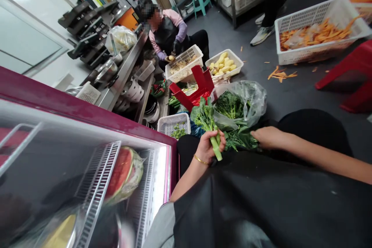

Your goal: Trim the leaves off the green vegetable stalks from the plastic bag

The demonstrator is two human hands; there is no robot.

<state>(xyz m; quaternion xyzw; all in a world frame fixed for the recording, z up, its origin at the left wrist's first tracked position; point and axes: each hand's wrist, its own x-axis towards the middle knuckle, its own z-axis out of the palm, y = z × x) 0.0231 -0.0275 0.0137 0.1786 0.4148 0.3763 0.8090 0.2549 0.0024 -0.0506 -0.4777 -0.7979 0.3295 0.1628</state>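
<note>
Upright in my left hand (207, 145) is a small bunch of broccolini (205, 115); my fingers wrap its pale stems, and the florets point away from me. My right hand (269, 138) is closed at the edge of dark leafy greens (240, 138) in front of my lap, its fingertips pinching leaf; just what is between them is partly hidden. Beyond both hands, an open clear plastic bag (255, 99) holds more green stalks and leaves. Left of the broccolini, a white basket (165, 126) contains some small green pieces.
An open fridge with a cut watermelon (122, 170) stands close on my left. Ahead is an upturned red stool (200, 85). Another person (171, 27) holds a potato over a white basket, beside peeled potatoes (223, 64). Orange peelings (322, 33) fill a crate at right, near a red stool (348, 73).
</note>
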